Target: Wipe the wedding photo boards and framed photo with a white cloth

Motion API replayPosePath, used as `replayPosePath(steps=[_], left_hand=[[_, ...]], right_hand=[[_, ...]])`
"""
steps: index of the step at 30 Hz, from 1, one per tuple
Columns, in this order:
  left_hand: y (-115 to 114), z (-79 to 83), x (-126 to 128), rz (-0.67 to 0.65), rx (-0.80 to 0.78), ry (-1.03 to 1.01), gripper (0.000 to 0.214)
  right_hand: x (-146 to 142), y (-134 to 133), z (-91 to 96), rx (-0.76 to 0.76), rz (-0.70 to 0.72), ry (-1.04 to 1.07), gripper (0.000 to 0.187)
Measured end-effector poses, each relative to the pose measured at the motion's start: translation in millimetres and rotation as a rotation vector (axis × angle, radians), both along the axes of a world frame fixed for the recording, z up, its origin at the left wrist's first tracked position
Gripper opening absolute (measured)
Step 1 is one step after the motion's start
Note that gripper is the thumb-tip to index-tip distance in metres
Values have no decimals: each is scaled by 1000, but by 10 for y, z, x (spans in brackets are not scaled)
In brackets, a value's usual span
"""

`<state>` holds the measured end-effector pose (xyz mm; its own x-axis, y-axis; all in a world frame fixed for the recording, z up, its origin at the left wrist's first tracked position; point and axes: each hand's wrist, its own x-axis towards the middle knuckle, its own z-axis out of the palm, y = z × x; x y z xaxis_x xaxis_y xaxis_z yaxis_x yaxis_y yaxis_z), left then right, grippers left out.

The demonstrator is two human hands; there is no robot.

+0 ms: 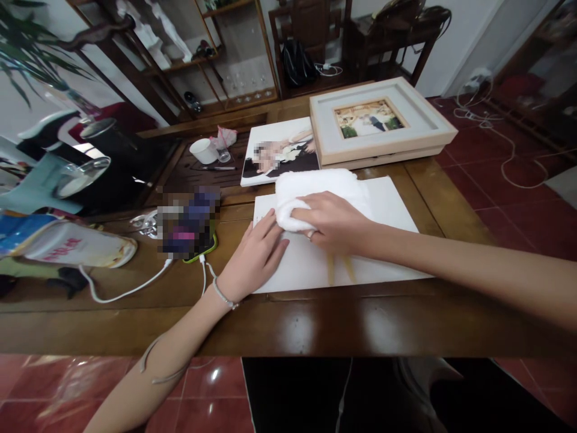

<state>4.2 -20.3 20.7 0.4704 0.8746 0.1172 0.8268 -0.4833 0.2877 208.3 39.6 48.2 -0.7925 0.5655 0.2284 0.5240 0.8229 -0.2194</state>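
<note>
A white flat panel (387,204) lies on the wooden table (315,325) in front of me. My left hand (255,255) rests flat on the panel's left edge, fingers stretched out. My right hand (331,222) presses down on a white cloth (315,183), its fingers curled over the bunched left end of the cloth. The cloth lies across the upper part of the panel.
Behind the panel are an unframed photo canvas (279,153) and a light wooden picture frame (378,120). A phone on a white cable (187,225), a white cup (204,150) and a kettle (81,177) stand to the left. Chairs and shelves line the back.
</note>
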Motion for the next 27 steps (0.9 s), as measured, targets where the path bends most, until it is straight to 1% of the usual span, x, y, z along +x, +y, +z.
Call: replayPosePath(steps=[4,7,10,12,15,17,20,24,27], left_hand=[[6,19,7,-9,25,-7,27],[10,21,6,-15,22,-6,29],[7,11,1,-4,8,1,37],[-1,-2,-2,10,8,15,42],[-14,-24,-3,29,7,37,42],[-21,-36,0,35,8,46,42],[-24,-39,7,37,17,50,42],[-11,-6,23,28,10,51,42],[0,27,35,7,12,50,39]], right_hand=[[-235,68,45,-77,-29,37,21],[-266,86,108,-116,-44,24,23],[-151,89,183,-124,-88,-34,24],[-17,89,231,-129,-163,-102,24],[177,96,286,-138,-297,-179,24],[233,110,303,-145,-339,-185,24],[140,148,297,-165,-293,-133,24],[-214,210,260,-242,-166,-24,24],[-429,238,245,-274,-113,12,25]])
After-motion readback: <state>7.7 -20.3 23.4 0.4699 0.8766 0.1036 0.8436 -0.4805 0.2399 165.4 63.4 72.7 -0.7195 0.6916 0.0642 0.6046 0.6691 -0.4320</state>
